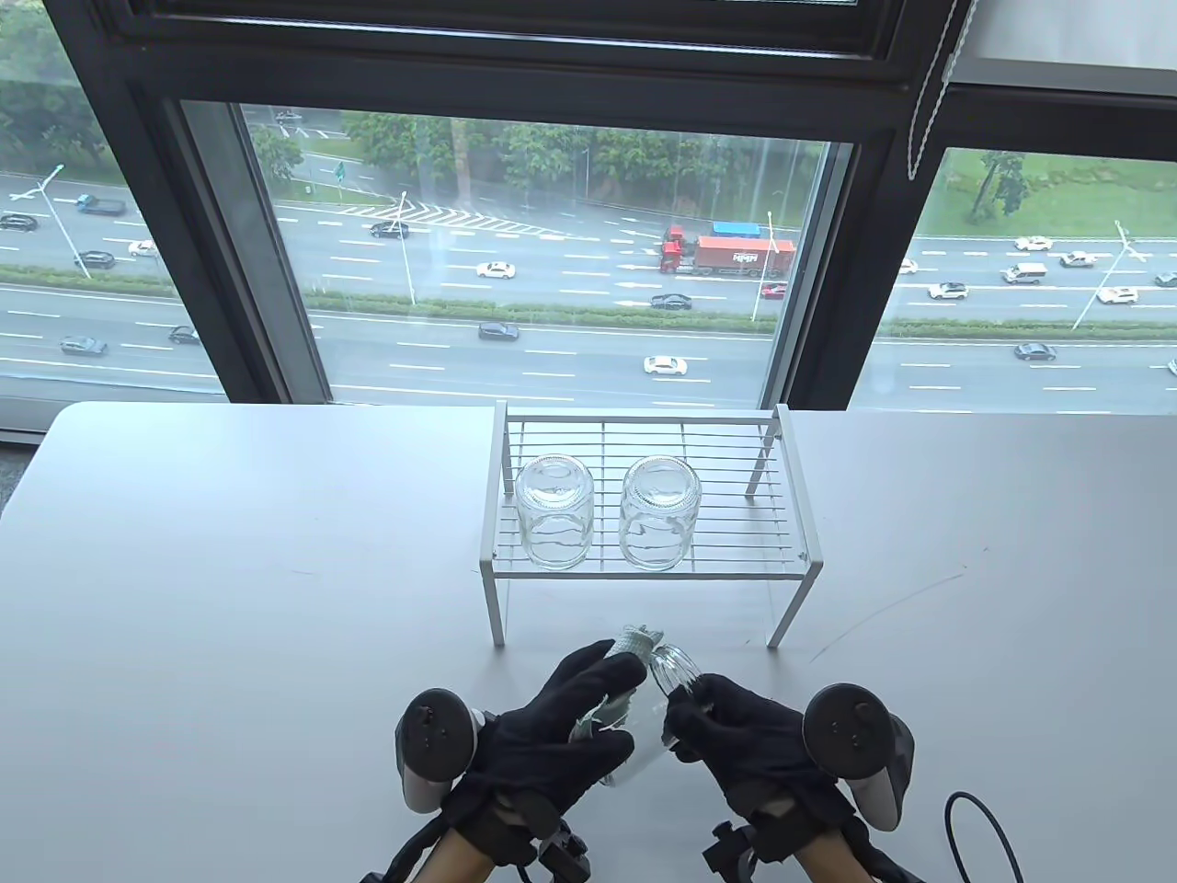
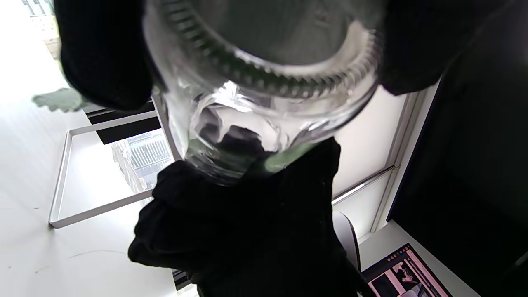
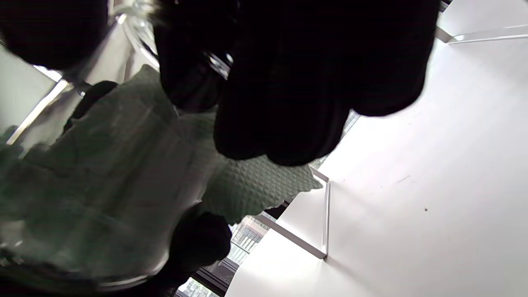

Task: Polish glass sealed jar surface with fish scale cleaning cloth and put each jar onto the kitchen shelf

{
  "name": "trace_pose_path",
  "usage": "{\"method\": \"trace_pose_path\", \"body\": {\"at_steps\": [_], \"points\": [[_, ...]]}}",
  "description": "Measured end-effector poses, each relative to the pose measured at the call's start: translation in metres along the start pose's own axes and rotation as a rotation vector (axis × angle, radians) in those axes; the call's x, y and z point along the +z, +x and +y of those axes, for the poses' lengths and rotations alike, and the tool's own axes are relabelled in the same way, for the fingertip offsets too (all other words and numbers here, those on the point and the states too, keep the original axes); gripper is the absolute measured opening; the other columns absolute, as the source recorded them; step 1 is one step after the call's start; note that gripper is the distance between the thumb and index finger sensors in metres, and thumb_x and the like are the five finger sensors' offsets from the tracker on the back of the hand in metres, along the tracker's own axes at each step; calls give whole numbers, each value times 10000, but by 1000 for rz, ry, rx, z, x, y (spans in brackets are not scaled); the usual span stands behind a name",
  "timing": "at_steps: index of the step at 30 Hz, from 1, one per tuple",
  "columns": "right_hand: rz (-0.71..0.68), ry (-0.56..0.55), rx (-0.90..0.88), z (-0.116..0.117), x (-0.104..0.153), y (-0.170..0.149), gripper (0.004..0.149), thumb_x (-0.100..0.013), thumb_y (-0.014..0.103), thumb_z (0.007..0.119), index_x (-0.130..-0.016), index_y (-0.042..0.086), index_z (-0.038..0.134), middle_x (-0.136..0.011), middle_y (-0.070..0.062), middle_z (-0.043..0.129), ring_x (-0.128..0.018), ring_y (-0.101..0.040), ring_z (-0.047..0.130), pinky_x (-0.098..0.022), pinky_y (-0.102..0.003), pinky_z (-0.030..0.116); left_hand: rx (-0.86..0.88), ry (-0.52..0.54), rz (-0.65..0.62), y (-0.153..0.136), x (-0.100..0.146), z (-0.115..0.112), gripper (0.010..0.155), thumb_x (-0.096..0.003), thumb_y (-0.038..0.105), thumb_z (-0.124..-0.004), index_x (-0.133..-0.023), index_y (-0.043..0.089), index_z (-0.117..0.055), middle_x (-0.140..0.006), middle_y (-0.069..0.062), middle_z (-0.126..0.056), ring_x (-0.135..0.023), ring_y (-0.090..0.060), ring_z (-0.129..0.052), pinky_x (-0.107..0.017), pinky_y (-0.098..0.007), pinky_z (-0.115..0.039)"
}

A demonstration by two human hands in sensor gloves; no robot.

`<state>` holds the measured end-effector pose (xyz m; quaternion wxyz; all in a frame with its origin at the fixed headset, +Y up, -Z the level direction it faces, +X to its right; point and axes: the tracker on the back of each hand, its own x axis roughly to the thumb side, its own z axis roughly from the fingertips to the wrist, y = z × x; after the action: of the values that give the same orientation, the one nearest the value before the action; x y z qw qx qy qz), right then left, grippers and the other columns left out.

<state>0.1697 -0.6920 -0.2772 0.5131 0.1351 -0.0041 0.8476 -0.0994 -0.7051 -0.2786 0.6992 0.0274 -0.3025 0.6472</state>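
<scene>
A clear glass jar [image 1: 678, 669] lies tilted between both hands just above the table, its mouth pointing toward the shelf. My left hand [image 1: 572, 728] wraps the pale green fish scale cloth [image 1: 634, 641] around the jar's body. My right hand [image 1: 736, 736] grips the jar near its neck. The left wrist view looks along the jar [image 2: 264, 82] from its ribbed base, with a cloth corner [image 2: 62, 100] at the left. Seen from the right wrist, the cloth [image 3: 255, 185] lies under my dark fingers [image 3: 288, 82]. Two more jars [image 1: 552, 515] [image 1: 657, 515] stand upside down on the white wire shelf [image 1: 802, 515].
The shelf's front legs [image 1: 497, 607] stand just beyond my hands. A black cable [image 1: 975, 819] loops at the table's right front corner. A large window lies behind the table's far edge. A laptop screen [image 2: 404, 272] shows low in the left wrist view.
</scene>
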Motion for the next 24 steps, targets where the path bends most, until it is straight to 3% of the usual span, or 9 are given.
{"method": "trace_pose_path", "body": {"at_steps": [2,4,5,6,9,11,16,22,24], "points": [[-117,126,-193,1,-4,2,720,-386,643,787,-982,253,681,-667,-63,1008,-534,-218,1031,-483,-458,839,248,55,28,-7,0,2,672,-508,687,-797,-1092,406,-621,-1164,-249,-582,-882,-559,-799,-460,-499,-929],[-168,208,-395,3,-7,6,686,-394,538,855,-992,248,686,-699,-106,994,-570,-290,1005,-516,-519,791,549,48,71,-11,1,-1,675,-510,673,-805,-1094,383,-633,-1160,-264,-582,-873,-580,-786,-453,-519,-914],[-178,209,-391,3,-7,6,670,-395,520,867,-988,258,699,-706,-109,995,-577,-302,1002,-519,-526,785,587,33,76,-12,1,-2,675,-515,676,-799,-1098,384,-626,-1163,-265,-577,-876,-580,-782,-455,-517,-914],[-205,158,-269,1,-6,9,650,-374,539,876,-961,295,741,-732,-102,990,-597,-314,996,-526,-534,779,618,-11,78,-12,1,-5,674,-527,683,-784,-1106,385,-612,-1166,-265,-568,-882,-577,-777,-467,-512,-913],[-320,45,102,-7,-3,12,549,-360,641,794,-850,395,826,-826,-89,951,-675,-306,979,-549,-517,782,499,-8,95,-12,1,-4,672,-528,703,-757,-1106,397,-604,-1173,-257,-557,-891,-570,-768,-486,-508,-901],[-300,-5,157,-9,-4,9,504,-357,672,759,-765,404,883,-794,-82,981,-654,-280,1002,-529,-490,809,394,-8,82,-10,1,-2,670,-530,706,-746,-1106,395,-603,-1183,-253,-534,-915,-585,-727,-520,-534,-867],[-34,-25,-111,1,-7,-15,515,-344,683,768,-696,343,931,-610,-96,1058,-484,-250,1053,-433,-470,849,-1,44,-50,11,2,-2,699,-503,679,-783,-1103,370,-599,-1188,-259,-493,-948,-609,-647,-548,-604,-799],[292,121,-402,10,-2,-28,557,-362,702,751,-678,285,942,-498,-58,1085,-384,-207,1073,-376,-435,877,-603,-23,-246,38,4,-22,965,-460,629,-855,-1132,371,-212,-1186,-278,-156,-1010,-597,-484,-630,-614,-712],[296,142,-389,11,-1,-27,556,-376,698,749,-681,276,946,-483,-48,1084,-369,-197,1073,-365,-430,881,-663,54,-237,39,7,-21,973,-436,619,-884,-1122,367,-241,-1168,-288,-285,-945,-559,-635,-590,-538,-800]]}}
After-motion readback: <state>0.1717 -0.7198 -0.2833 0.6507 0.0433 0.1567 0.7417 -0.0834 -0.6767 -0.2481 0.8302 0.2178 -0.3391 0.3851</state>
